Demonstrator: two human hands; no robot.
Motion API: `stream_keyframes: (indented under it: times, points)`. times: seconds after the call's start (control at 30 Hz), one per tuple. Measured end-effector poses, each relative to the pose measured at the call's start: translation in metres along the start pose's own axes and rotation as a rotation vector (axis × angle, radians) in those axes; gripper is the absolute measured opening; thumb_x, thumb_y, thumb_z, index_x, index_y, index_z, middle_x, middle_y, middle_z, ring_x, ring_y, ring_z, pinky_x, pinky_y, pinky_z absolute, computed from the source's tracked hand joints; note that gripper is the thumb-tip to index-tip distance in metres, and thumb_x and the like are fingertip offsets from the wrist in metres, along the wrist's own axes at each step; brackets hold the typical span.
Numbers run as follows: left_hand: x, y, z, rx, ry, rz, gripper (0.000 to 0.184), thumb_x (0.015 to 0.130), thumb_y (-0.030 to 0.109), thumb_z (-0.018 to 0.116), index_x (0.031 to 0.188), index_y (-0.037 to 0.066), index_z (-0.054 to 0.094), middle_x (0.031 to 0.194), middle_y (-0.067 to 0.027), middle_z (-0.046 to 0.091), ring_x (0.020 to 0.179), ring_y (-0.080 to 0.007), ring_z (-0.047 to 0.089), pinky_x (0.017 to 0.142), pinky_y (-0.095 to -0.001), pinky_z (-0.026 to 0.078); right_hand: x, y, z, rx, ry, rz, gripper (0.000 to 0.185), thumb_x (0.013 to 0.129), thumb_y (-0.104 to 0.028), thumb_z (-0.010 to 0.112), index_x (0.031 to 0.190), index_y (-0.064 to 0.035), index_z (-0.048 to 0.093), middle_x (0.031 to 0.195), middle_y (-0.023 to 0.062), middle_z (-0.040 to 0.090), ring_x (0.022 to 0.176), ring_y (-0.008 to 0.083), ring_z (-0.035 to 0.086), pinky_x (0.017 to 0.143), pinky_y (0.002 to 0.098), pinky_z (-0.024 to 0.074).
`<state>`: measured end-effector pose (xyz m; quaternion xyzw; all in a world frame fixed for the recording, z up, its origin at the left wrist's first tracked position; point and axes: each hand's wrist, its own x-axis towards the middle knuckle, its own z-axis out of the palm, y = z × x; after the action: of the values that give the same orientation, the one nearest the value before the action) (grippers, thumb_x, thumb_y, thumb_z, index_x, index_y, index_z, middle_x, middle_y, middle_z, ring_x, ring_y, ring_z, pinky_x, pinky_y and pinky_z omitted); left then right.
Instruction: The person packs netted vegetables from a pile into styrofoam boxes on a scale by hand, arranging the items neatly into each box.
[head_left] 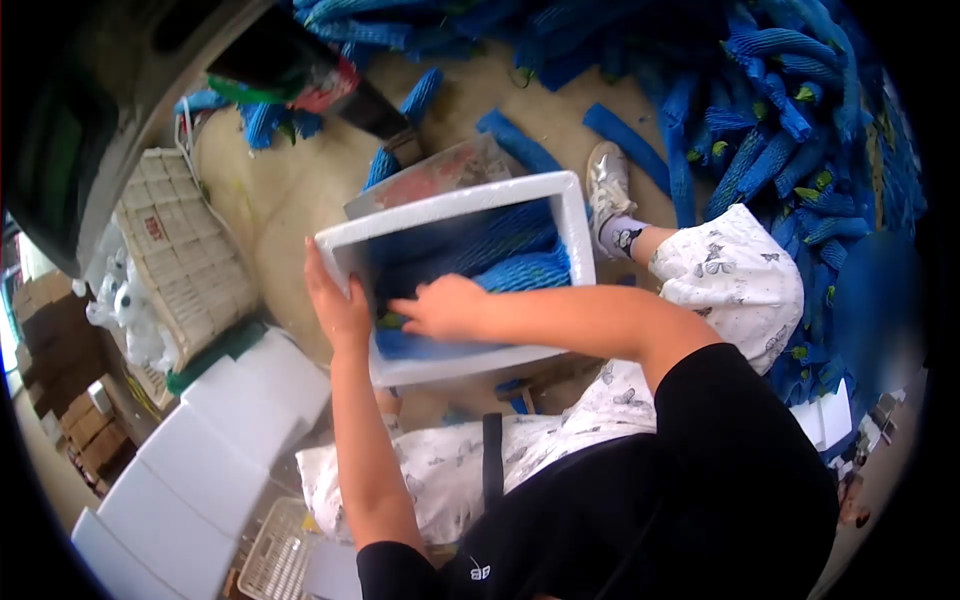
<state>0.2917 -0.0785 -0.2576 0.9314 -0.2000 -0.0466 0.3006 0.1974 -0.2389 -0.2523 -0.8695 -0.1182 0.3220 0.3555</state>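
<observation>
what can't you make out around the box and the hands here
All in the head view:
- Right hand: blurred, so whether its fingers grip anything is unclear.
- White box: its floor is hidden by blue-netted items and the right hand.
- Blue pile: cut off by the top edge, so its full extent can't be seen.
- Red mark on the crate: too small to read.

Single head-worn view, wide, facing forward and down, close above a white box (pixel 450 208)
</observation>
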Motion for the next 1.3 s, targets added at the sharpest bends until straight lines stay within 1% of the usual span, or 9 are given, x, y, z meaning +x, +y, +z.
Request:
stream_keyframes:
  times: [0.1, 0.17, 0.2, 0.33, 0.47, 0.73, 0.83, 1.17, 1.3]
  points:
    - [-0.024, 0.05, -0.005, 0.387, 0.089, 0.073, 0.073, 0.085, 0.018, 0.06, 0.149, 0.005, 0.026, 0.152, -0.0165, 0.03, 0.141, -0.035, 0.027, 0.113, -0.061, 0.004, -0.022, 0.011, 0.017, -0.143, 0.773, -0.483, 0.046, 0.088, -0.037, 0.056, 0.128, -0.0146, 0.052, 0.091, 0.0181, 0.065, 0.083, 0.0358, 0.066, 0.074, 0.0451, 0.0523]
    - [-0.055, 0.079, 0.003, 0.276, -0.226, 0.196, 0.063, 0.088, 0.021, 0.057, 0.146, 0.007, 0.035, 0.15, -0.0127, 0.035, 0.141, -0.0313, 0.028, 0.115, -0.0568, 0.006, -0.052, 0.04, -0.011, -0.092, 0.572, -0.576, 0.032, 0.086, -0.03, 0.059, 0.112, -0.011, 0.059, 0.082, 0.0149, 0.063, 0.077, 0.0333, 0.065, 0.068, 0.0425, 0.0524]
    - [-0.07, 0.088, 0.012, 0.063, -0.499, 0.134, 0.061, 0.086, 0.024, 0.06, 0.142, 0.011, 0.042, 0.146, -0.0117, 0.04, 0.139, -0.0305, 0.032, 0.116, -0.0541, 0.008, -0.084, 0.051, -0.043, -0.085, 0.161, -0.453, 0.024, 0.085, -0.027, 0.06, 0.102, -0.0101, 0.063, 0.079, 0.0126, 0.062, 0.075, 0.0317, 0.065, 0.065, 0.041, 0.0522]
    - [-0.084, 0.111, 0.03, 0.181, -0.394, 0.042, 0.046, 0.077, 0.025, 0.067, 0.12, 0.012, 0.057, 0.126, -0.0083, 0.053, 0.124, -0.0277, 0.045, 0.112, -0.0553, 0.016, -0.117, 0.165, -0.163, -0.099, 0.911, -0.175, 0.013, 0.08, -0.016, 0.063, 0.093, -0.0124, 0.063, 0.077, 0.006, 0.06, 0.069, 0.0274, 0.062, 0.062, 0.0378, 0.0497]
    - [-0.085, 0.11, 0.039, 0.183, -0.298, 0.048, 0.038, 0.073, 0.019, 0.063, 0.11, 0.012, 0.058, 0.116, -0.0093, 0.059, 0.116, -0.0299, 0.051, 0.111, -0.0574, 0.017, -0.047, 0.362, -0.226, 0.459, 1.259, 0.883, 0.077, 0.066, -0.052, 0.078, 0.119, -0.0035, 0.05, 0.114, 0.0182, 0.058, 0.096, 0.0298, 0.062, 0.08, 0.0338, 0.0516]
    - [-0.077, 0.119, 0.041, 0.273, -0.36, 0.011, 0.036, 0.079, 0.022, 0.049, 0.11, 0.007, 0.055, 0.116, -0.0132, 0.058, 0.116, -0.0331, 0.05, 0.111, -0.0559, 0.02, 0.027, 0.413, -0.202, 0.796, 1.86, 0.886, 0.068, 0.065, -0.031, 0.076, 0.117, 0.0063, 0.051, 0.108, 0.0263, 0.065, 0.105, 0.0384, 0.062, 0.092, 0.0401, 0.0478]
    - [-0.078, 0.115, 0.044, 0.289, -0.373, 0.016, 0.036, 0.081, 0.025, 0.047, 0.111, 0.006, 0.055, 0.117, -0.0138, 0.058, 0.116, -0.0336, 0.05, 0.111, -0.0558, 0.019, 0.032, 0.349, -0.136, 1.12, 1.8, 0.27, 0.076, 0.064, -0.025, 0.077, 0.129, -0.0005, 0.047, 0.118, 0.0223, 0.059, 0.111, 0.0334, 0.057, 0.102, 0.0403, 0.0405]
    - [-0.08, 0.118, 0.042, 0.283, -0.347, 0.023, 0.038, 0.08, 0.025, 0.047, 0.113, 0.006, 0.055, 0.117, -0.0143, 0.058, 0.116, -0.0337, 0.05, 0.111, -0.0556, 0.019, 0.075, 0.341, -0.208, 0.414, 1.286, 1.135, 0.071, 0.057, -0.048, 0.083, 0.114, -0.0084, 0.065, 0.125, 0.0229, 0.054, 0.114, 0.0433, 0.05, 0.092, 0.0496, 0.0454]
    - [-0.077, 0.118, 0.042, 0.254, -0.321, 0.051, 0.038, 0.079, 0.021, 0.049, 0.113, 0.006, 0.056, 0.118, -0.0145, 0.058, 0.117, -0.0328, 0.051, 0.111, -0.0546, 0.02, 0.015, 0.328, -0.149, 1.334, 1.302, 0.178, 0.054, 0.065, -0.026, 0.081, 0.108, 0.0, 0.063, 0.097, 0.0105, 0.066, 0.091, 0.0248, 0.063, 0.087, 0.0346, 0.0494]
